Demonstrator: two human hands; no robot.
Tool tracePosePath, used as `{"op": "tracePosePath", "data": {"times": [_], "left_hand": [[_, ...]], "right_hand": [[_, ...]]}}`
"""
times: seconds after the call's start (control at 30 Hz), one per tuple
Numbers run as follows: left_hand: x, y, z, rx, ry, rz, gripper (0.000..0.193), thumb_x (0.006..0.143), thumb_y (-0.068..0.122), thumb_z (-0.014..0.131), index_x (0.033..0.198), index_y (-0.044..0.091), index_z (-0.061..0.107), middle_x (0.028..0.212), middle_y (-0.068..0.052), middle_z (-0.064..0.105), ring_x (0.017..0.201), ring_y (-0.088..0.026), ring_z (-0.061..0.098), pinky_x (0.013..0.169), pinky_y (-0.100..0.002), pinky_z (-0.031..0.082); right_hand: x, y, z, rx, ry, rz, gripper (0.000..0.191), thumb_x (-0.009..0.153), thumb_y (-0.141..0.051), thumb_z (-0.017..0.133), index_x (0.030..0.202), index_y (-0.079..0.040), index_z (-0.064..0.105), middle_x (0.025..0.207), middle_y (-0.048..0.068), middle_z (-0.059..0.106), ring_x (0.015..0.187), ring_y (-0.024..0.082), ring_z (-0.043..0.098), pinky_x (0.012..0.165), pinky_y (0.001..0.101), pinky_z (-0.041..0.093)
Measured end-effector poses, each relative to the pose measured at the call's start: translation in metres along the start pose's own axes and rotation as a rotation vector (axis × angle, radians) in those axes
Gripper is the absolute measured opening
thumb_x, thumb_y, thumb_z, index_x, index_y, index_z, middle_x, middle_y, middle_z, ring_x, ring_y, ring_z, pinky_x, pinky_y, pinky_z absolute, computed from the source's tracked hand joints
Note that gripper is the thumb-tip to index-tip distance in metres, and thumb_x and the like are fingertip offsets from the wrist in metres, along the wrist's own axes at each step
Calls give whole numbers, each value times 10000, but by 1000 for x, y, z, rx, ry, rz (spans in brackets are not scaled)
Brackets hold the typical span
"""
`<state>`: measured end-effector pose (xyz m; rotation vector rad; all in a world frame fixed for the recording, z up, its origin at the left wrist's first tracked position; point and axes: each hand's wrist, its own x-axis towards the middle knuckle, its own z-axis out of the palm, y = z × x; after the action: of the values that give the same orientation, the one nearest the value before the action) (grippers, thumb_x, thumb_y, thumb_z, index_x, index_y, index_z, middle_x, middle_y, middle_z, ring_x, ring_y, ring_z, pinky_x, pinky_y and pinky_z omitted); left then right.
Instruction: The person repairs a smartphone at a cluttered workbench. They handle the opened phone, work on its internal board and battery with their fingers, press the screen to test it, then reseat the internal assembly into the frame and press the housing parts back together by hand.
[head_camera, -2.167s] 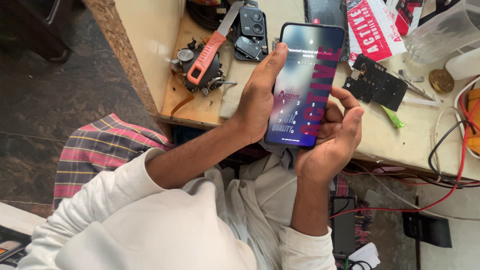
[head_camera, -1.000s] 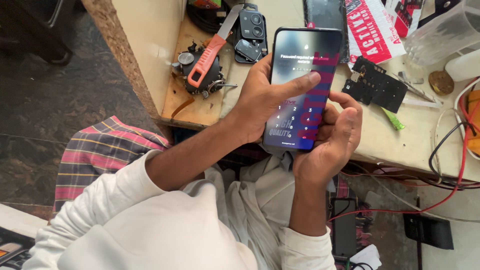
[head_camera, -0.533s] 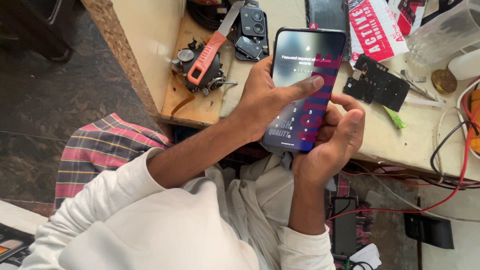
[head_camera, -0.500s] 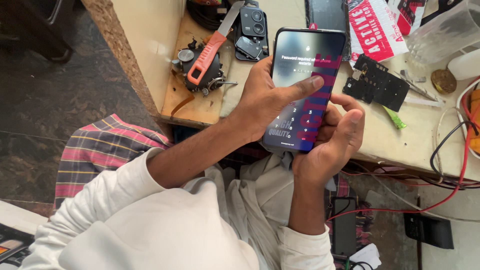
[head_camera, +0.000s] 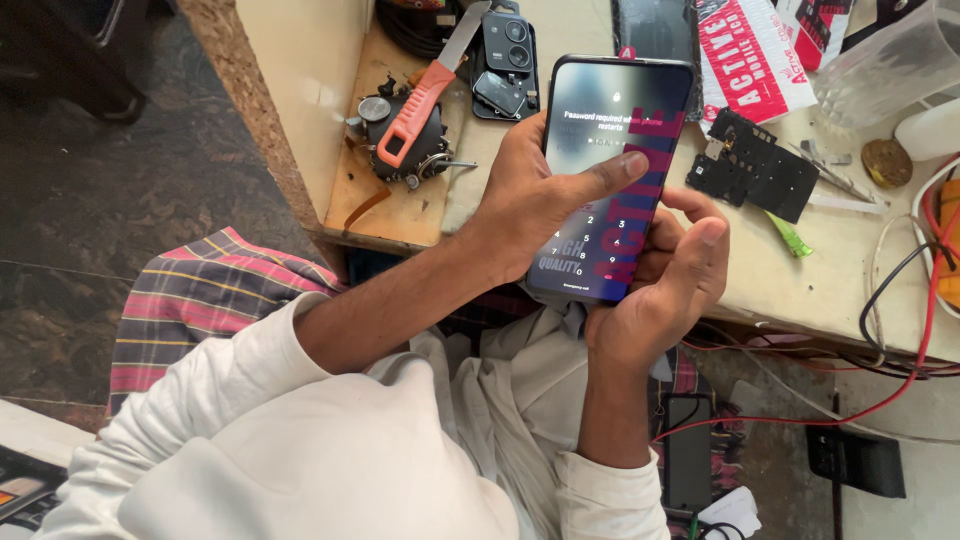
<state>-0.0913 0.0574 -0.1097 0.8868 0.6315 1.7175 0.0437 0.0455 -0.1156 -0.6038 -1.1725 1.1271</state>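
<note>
Smartphone (head_camera: 612, 170) sits upright, gripped between both hands above the workbench (head_camera: 860, 270). Left hand (head_camera: 530, 205) clasps its edge, thumb across the lit screen; right hand (head_camera: 665, 280) cradles its lower end.

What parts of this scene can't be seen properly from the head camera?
- Smartphone: its lower left edge is covered by the left hand; its back is hidden by the right hand.
- Clear plastic container: cut off by the top edge.
- Orange-handled tool: its tip is lost among dark parts.

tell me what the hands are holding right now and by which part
Both hold one smartphone: the left hand grips its left edge, thumb across the screen; the right hand cradles its lower right corner.
</note>
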Motion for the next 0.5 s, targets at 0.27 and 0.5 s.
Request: {"op": "tracePosePath", "data": {"times": [0.27, 0.5], "left_hand": [[-1, 1, 0, -5, 4, 6, 365, 903, 172, 824, 1162, -18, 650, 1029, -113, 750, 871, -133, 743, 779, -310, 642], [-1, 2, 1, 9, 5, 1, 340, 906, 161, 823, 1143, -18, 655, 1008, -113, 752, 856, -134, 741, 785, -309, 643]], "right_hand": [[-3, -1, 0, -82, -24, -6, 491, 1189, -489, 415, 1238, -9, 507, 966, 174, 718, 788, 135, 666, 693, 218, 504], [-4, 1, -1, -38, -42, -12, 527, 1186, -526, 387, 1270, -16, 489, 1001, 186, 702, 848, 151, 678, 747, 235, 525]]}}
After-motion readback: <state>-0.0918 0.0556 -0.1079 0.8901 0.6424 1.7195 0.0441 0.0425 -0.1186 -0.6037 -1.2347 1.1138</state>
